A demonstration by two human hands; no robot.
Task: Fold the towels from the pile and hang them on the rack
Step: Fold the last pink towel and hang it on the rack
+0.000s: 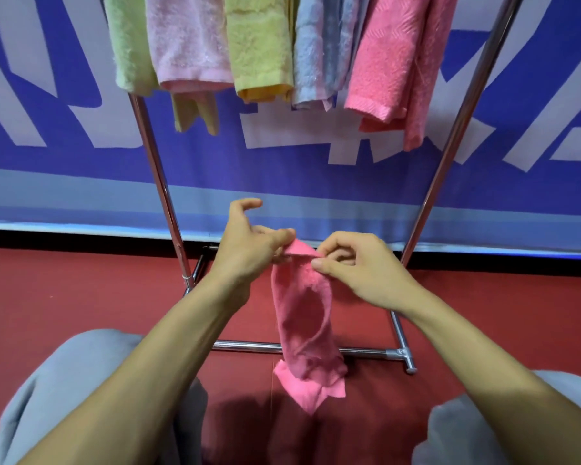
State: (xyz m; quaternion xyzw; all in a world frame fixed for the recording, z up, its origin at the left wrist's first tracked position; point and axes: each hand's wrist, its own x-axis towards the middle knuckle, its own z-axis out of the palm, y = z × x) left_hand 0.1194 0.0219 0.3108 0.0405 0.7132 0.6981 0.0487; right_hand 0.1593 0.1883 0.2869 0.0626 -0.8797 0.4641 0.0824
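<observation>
A small pink towel [307, 333] hangs bunched and twisted in front of me, its lower end dangling above the red floor. My left hand [249, 243] pinches its top edge on the left and my right hand [356, 266] pinches the same edge on the right, the two hands close together. Behind them stands the chrome rack [163, 193]. Several folded towels hang from its top: green [128, 45], pale pink [188, 41], yellow [259, 48], blue [319, 52] and pink [396, 58]. The pile is not in view.
The rack's base bar [249, 347] runs across the red floor just behind the hanging towel. A blue and white banner wall [47, 112] stands behind the rack. My knees in grey trousers [81, 380] fill the lower corners.
</observation>
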